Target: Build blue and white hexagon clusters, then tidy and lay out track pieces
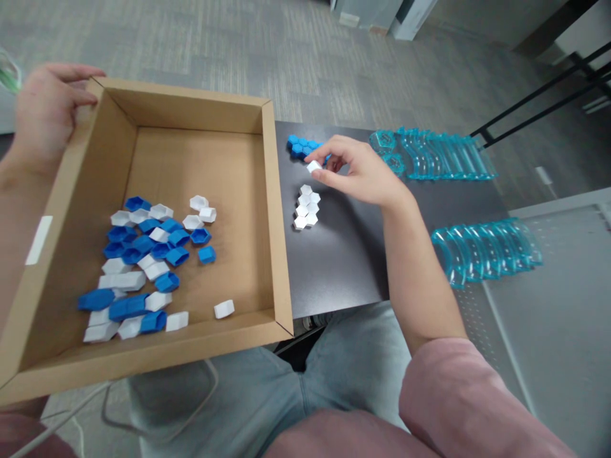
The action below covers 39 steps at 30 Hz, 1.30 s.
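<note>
My left hand (45, 111) grips the far left corner of an open cardboard box (274, 222) tilted over my lap. Inside the box lie several loose blue and white hexagon pieces (147, 254). My right hand (358, 170) reaches over the black table (353, 254) and pinches a white hexagon piece (314, 166) between thumb and fingers. Just below it sits a cluster of white hexagons (305, 207) laid together on the table. A cluster of blue hexagons (300, 146) lies just beyond my fingertips.
Two rows of clear turquoise curved track pieces stand on the right: one at the table's far edge (434, 152), one on the grey surface (487, 248). Grey carpet lies beyond. A cable hangs near my knees (157, 426).
</note>
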Tool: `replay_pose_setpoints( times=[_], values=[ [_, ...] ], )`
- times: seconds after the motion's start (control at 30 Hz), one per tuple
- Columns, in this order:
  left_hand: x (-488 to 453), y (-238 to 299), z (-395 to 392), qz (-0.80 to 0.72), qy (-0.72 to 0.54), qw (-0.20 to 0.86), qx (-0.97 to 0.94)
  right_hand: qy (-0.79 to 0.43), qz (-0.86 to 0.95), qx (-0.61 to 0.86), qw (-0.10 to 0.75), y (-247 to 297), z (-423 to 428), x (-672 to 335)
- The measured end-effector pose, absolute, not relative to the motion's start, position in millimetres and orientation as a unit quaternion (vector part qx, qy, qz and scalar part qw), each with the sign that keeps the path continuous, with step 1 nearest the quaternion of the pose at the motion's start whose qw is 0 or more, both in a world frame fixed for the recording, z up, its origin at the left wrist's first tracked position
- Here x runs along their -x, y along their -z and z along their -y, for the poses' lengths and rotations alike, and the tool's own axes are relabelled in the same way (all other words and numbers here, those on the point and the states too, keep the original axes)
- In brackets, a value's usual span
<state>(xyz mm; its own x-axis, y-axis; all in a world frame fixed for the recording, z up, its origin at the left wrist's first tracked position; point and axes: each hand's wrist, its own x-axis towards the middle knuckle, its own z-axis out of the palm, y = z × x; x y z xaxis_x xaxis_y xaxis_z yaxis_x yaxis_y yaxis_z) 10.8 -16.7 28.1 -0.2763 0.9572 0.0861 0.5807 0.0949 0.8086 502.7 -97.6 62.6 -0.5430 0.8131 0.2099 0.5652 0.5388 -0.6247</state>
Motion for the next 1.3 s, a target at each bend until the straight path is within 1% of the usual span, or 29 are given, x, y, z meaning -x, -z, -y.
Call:
replay_pose_setpoints(
  times=[0.13, 0.3, 0.5, 0.63, 0.83, 1.07, 1.3],
  values=[
    [-20, -34, 31, -0.689, -0.373, 0.211, -0.584, -0.261, 0.851, 0.388, 0.238, -59, 104, -484],
    [-38, -53, 34, -0.741, -0.332, 0.265, -0.519, -0.268, 0.868, 0.361, 0.209, -57, 108, -473],
    [-45, -62, 37, -0.754, -0.309, 0.253, -0.521, -0.248, 0.887, 0.343, 0.183, -48, 106, -467],
    [-44, -60, 35, -0.754, -0.319, 0.264, -0.510, -0.247, 0.886, 0.356, 0.168, -48, 107, -469],
    [-56, -69, 42, -0.755, -0.337, 0.265, -0.496, -0.241, 0.881, 0.362, 0.184, -48, 106, -472],
    [-44, -60, 35, -0.744, -0.349, 0.280, -0.496, -0.241, 0.882, 0.373, 0.156, -43, 106, -465],
    [-46, -63, 34, -0.746, -0.359, 0.294, -0.478, -0.251, 0.880, 0.368, 0.161, -44, 103, -470]
  ],
)
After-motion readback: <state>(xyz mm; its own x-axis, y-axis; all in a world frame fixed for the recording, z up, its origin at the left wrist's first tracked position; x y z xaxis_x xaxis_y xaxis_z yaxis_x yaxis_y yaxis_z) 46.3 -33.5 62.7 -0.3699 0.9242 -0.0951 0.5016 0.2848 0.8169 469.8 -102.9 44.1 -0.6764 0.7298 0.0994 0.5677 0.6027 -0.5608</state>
